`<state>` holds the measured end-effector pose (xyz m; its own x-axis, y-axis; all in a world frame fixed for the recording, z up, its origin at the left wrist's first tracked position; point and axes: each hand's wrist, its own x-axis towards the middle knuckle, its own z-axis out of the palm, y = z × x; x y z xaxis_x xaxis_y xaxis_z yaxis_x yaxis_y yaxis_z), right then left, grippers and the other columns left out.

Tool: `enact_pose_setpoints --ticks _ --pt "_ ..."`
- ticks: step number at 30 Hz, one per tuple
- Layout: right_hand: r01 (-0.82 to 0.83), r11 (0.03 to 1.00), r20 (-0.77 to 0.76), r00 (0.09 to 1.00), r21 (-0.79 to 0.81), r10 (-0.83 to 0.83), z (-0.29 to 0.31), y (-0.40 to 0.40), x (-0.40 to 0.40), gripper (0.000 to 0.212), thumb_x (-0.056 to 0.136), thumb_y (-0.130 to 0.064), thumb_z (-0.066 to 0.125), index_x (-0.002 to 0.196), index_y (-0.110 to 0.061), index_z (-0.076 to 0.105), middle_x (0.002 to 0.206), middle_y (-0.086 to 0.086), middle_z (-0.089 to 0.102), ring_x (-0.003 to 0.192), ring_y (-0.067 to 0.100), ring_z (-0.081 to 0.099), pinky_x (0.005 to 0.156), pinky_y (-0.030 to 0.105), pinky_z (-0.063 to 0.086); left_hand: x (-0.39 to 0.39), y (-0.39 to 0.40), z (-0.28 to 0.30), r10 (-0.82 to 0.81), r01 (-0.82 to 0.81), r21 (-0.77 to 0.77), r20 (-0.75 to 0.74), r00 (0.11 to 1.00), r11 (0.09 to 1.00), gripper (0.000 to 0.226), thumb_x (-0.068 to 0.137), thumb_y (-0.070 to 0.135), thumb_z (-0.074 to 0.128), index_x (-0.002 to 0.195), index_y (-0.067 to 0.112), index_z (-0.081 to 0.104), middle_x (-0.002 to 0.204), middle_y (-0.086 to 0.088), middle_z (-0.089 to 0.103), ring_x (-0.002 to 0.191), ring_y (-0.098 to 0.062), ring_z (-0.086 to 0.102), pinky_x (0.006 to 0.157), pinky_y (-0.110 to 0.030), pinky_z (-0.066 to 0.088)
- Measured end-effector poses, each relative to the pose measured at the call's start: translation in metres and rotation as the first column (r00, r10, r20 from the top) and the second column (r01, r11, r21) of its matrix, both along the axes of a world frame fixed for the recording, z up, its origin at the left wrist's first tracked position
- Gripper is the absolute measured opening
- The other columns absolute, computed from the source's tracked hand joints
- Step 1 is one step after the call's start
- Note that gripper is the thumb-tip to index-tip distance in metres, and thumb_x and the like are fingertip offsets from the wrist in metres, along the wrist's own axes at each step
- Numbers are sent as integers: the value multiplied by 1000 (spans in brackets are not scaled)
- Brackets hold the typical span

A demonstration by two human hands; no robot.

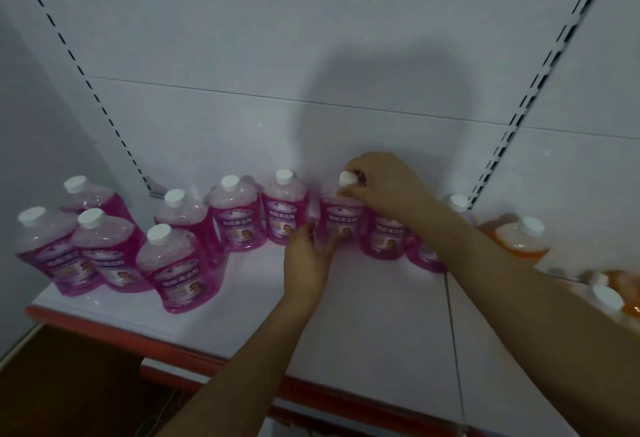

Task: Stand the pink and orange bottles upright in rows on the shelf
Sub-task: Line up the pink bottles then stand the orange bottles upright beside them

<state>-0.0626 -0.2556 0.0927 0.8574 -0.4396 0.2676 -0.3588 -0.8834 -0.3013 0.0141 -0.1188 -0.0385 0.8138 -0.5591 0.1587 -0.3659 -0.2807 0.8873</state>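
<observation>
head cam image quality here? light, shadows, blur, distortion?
Head view: dim, purple-grey cast; a big soft shadow falls on the back panel above the hands; slotted uprights bow from wide-angle distortion; orange bottles at the right edge smear; labels on pink bottles stay roughly legible.

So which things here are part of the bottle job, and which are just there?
Part of the job:
- clear plastic bottle of pink liquid with white cap, held by both hands: right hand on the cap, left hand at its side
- other pink bottles
- orange bottles
- white shelf

Just there:
- white back panel
- slotted upright rail
</observation>
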Motion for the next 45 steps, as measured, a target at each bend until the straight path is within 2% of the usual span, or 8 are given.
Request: enact_pose_setpoints --ticks 9,12,20,24,29,36,41,45 --pt "36 995 -120 992 -97 -48 -12 -4 10 35 84 -41 69 100 -10 66 100 8 60 98 28 57 81 36 43 9 -31 -17 -80 75 65 80 994 995 43 84 36 74 119 14 60 110 -3 66 95 -20 65 78 -34 54" --pt "21 978 -127 991 -206 -48 -6 0 10 26 87 -33 66 101 -10 64 106 8 58 101 27 58 77 35 44 10 -29 -17 -110 104 63 95 989 993 42 87 36 73 121 15 61 111 -2 65 96 -17 63 76 -28 48" --pt "-73 992 5 997 -98 74 0 16 30 42 93 -35 59 130 -13 55 123 8 57 114 25 54 94 39 47 26 31 -17 93 -80 -95 151 984 992 6 93 23 64 94 19 60 94 4 58 84 -12 58 77 -41 54" --pt "-123 992 6 992 -10 123 -7 27 58 47 92 -35 61 132 -11 53 122 11 57 112 28 56 96 42 45 40 47 -25 160 -155 -61 89 983 986 33 93 28 65 122 14 55 119 -2 54 106 -19 57 92 -41 53" --pt "-184 981 -62 980 59 187 -20 39 84 46 93 -27 62 135 -11 53 123 16 59 115 31 54 99 38 40 48 49 -32 59 -59 -8 -16 998 998 52 90 23 66 137 10 48 131 -9 56 119 -25 55 101 -44 49" --pt "-157 986 -112 980 58 162 -12 39 96 21 89 -12 60 107 -3 64 102 16 60 97 32 57 83 38 41 58 45 -27 -63 60 -38 -83 995 997 61 87 26 66 144 21 43 130 1 61 115 -15 62 97 -36 53" --pt "-142 989 -129 981 44 146 -4 34 86 19 87 -9 59 102 0 65 100 18 60 94 33 57 83 42 44 54 40 -21 -64 57 -78 -89 994 995 50 84 24 60 133 27 51 119 2 64 106 -12 64 92 -39 56" --pt "-141 990 -77 987 19 142 0 32 75 19 86 -9 58 101 -1 65 97 16 60 91 32 56 82 43 43 44 33 -9 -85 76 -121 -76 993 990 42 87 10 59 120 35 51 115 3 62 100 -10 64 89 -29 55"
